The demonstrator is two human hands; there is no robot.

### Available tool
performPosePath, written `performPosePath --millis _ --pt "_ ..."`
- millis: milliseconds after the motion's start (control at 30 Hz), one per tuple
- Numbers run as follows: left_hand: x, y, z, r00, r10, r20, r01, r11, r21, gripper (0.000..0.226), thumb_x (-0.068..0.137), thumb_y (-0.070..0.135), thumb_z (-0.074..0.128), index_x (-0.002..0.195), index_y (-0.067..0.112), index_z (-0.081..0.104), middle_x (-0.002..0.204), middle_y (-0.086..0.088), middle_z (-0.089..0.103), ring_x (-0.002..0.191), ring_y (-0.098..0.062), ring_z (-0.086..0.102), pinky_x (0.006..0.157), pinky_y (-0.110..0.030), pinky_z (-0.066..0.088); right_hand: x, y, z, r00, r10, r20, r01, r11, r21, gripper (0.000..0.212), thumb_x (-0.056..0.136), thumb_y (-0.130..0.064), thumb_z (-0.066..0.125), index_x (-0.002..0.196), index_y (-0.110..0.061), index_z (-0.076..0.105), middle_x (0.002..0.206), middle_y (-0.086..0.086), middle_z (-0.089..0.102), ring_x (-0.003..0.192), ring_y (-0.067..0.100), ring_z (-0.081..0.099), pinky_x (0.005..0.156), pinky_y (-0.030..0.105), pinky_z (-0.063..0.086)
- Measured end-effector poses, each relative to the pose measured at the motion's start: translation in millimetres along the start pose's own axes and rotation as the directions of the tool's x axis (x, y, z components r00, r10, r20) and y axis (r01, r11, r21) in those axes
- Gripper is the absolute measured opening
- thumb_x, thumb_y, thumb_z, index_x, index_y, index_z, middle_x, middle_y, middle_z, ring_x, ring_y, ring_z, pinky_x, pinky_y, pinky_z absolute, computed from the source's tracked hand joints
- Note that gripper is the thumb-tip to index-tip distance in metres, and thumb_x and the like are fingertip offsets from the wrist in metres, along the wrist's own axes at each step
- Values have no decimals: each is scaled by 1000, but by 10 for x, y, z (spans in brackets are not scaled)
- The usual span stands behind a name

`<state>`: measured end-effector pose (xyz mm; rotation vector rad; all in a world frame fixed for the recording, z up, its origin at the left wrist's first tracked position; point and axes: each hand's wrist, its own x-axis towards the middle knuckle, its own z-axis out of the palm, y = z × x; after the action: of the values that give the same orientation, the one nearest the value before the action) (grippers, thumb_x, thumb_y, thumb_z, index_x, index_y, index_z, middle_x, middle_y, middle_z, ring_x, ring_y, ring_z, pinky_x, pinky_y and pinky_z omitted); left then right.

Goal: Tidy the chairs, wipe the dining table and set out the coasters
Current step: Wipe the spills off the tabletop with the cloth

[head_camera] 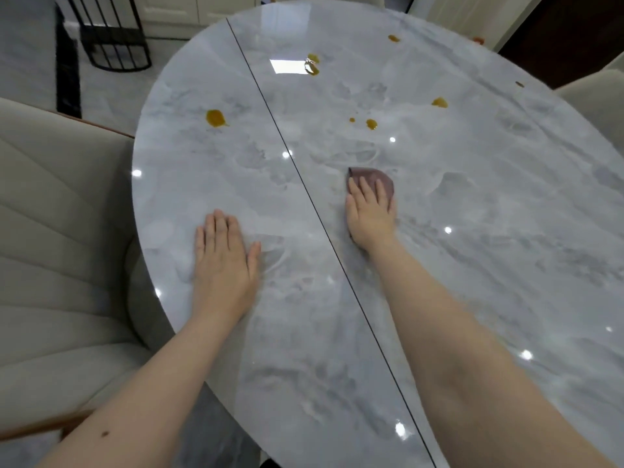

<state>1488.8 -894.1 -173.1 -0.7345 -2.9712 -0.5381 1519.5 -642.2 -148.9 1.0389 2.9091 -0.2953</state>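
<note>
Table: oval grey marble dining table [456, 231], glossy, 1 dark seam line [290, 163] running from far edge to near edge; far-right rim and near-right part cut off by the frame.
Chairs: 1 cream upholstered chair [50, 248] at left, tucked against the table edge, cut off at the frame's left; parts of 2 more pale chairs at right edge [601, 96], mostly out of view.
Rack: 1 black metal barred stand [111, 35] on the floor at far left, top cut off.
Spills: about 7 amber-brown spots on the far half, largest left of the seam [215, 118]; 1 more orange mark at the far-right rim, too small to identify.
Left hand: left hand [224, 261] flat on the table, palm down, fingers straight and together, holding nothing.
Right hand: right hand [369, 214] pressed flat on the cloth, fingers extended.
Cloth: 1 brownish-mauve cloth [383, 179] just right of the seam, mostly hidden under the hand.
Coasters: none visible.
</note>
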Motion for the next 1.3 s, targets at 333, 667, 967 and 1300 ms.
performPosePath --millis 333,667,967,1300 --pt "-78 -45 -130 1000 16 -5 -17 922 -388 54 103 31 19 143 -3 32 153 -14 29 144 -20 19 119 -30 -1 -1882 -149 205 857 -505 105 500 863 72 50 98 -44 16 147 -41 26 155 -18 23 147 8 4 118 39 -6" --pt "-841 -141 -164 994 111 -24 -113 951 -287 53 102 27 20 139 -5 41 146 -18 39 139 -26 30 120 -34 6 -2201 109 208 996 90 -18 -90 996 2 76 80 -54 -9 149 -38 19 158 -13 16 148 15 0 118 44 -1" --pt "-890 -159 -135 990 140 -4 -138 970 -200 49 102 23 24 138 -7 39 146 -22 38 139 -32 30 119 -37 13 -3465 -62 425 928 -371 33 369 928 50 48 101 -43 15 147 -38 28 154 -15 28 146 12 11 118 41 2" --pt "-1007 -131 -127 989 141 42 -130 971 -199 50 103 24 23 145 -4 29 153 -18 26 144 -26 19 120 -33 3 -2849 -140 403 993 -81 -83 93 983 160 61 87 -33 19 142 -28 42 150 -5 38 145 20 21 117 40 10"
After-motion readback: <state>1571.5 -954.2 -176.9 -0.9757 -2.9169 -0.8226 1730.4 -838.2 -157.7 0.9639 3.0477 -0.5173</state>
